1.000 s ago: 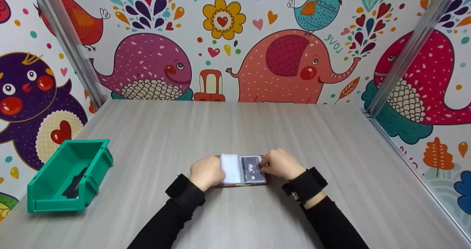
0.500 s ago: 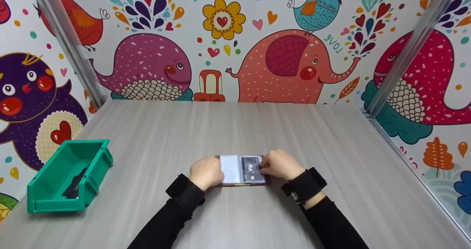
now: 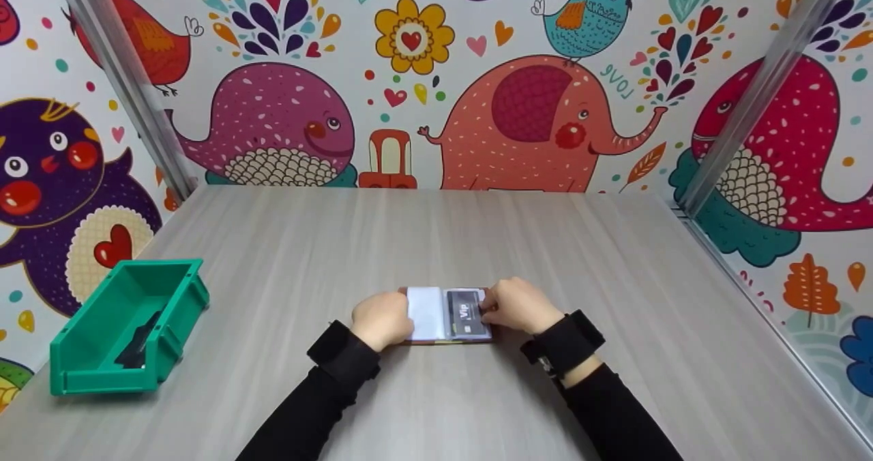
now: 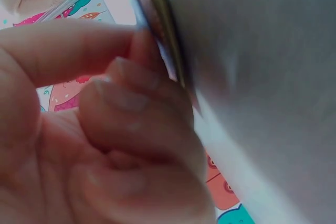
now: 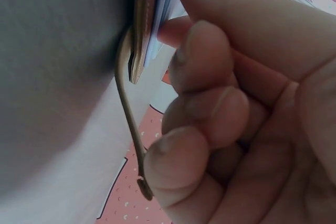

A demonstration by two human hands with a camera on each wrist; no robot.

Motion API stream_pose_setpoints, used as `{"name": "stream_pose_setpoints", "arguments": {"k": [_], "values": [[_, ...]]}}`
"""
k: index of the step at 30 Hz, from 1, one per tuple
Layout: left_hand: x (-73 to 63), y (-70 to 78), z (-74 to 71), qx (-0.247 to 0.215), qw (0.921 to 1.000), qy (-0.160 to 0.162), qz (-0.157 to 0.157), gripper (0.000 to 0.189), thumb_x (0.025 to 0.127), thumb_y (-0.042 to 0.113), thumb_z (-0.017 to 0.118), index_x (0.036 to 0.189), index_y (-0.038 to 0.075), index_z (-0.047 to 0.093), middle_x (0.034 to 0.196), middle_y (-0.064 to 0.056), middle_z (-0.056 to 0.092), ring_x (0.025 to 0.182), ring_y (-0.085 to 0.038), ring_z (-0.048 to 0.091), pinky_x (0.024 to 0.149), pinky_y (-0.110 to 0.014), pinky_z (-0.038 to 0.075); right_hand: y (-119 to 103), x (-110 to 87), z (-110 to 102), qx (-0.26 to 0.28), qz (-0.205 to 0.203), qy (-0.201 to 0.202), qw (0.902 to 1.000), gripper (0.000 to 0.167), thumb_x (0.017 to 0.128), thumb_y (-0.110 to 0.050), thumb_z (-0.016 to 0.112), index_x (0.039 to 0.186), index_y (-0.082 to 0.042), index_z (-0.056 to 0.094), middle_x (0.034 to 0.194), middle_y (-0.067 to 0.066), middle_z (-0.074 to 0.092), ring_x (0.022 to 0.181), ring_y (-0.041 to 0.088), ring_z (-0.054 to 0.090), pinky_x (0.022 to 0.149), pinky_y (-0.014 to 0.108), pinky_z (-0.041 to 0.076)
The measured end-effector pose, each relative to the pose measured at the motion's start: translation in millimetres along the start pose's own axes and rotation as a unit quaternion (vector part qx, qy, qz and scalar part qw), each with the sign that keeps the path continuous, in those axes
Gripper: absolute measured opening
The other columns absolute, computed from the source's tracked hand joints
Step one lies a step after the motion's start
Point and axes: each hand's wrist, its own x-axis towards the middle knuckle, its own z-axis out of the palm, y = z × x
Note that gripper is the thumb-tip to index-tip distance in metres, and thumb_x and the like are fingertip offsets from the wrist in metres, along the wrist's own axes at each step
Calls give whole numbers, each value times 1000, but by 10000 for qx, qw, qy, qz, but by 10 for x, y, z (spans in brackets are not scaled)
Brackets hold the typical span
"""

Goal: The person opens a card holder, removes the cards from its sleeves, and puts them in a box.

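Note:
An opened card holder (image 3: 425, 314) with a brown cover and clear sleeves lies on the table. A dark card marked "Vip" (image 3: 465, 324) sits at its right-hand sleeve. My left hand (image 3: 382, 319) grips the holder's left edge between thumb and curled fingers; the left wrist view shows the cover's edge (image 4: 157, 9) there. At the right side, my right hand (image 3: 522, 304) pinches the card's outer edge with thumb and index finger. The right wrist view shows stacked sleeves beside the brown cover (image 5: 144, 24) and a narrow strap (image 5: 128, 114) hanging off it. Fingers partly hide the card's edge.
A green bin (image 3: 102, 379) stands on the left of the table, with a black item (image 3: 140, 341) inside. Walls with cartoon prints (image 3: 525, 127) and metal posts (image 3: 126, 86) bound the table (image 3: 436, 236) at the back and sides.
The left-hand sleeve page lies slightly flatter, and the card has shifted very slightly left. Both hands keep almost the same position.

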Motion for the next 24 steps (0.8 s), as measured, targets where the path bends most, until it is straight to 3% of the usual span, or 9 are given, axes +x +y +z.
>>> {"name": "stream_pose_setpoints", "arguments": {"k": [17, 24], "values": [[7, -5, -18, 44, 9999, 35, -129, 12, 78, 13, 70, 85, 3, 69, 86, -11, 69, 74, -25, 63, 59, -46, 52, 1, -3, 16, 22, 152, -36, 9999, 18, 74, -16, 85, 91, -10, 80, 87, 4, 74, 72, 17, 61, 70, 40, 52], [23, 6, -14, 237, 9997, 6, -99, 12, 80, 14, 72, 82, 3, 68, 81, -10, 67, 71, -23, 61, 57, -44, 51, -16, 1, 13, 27, 138, -51, 9999, 18, 75, -15, 84, 91, -8, 80, 88, 6, 74, 75, 20, 64, 71, 40, 53]]}}
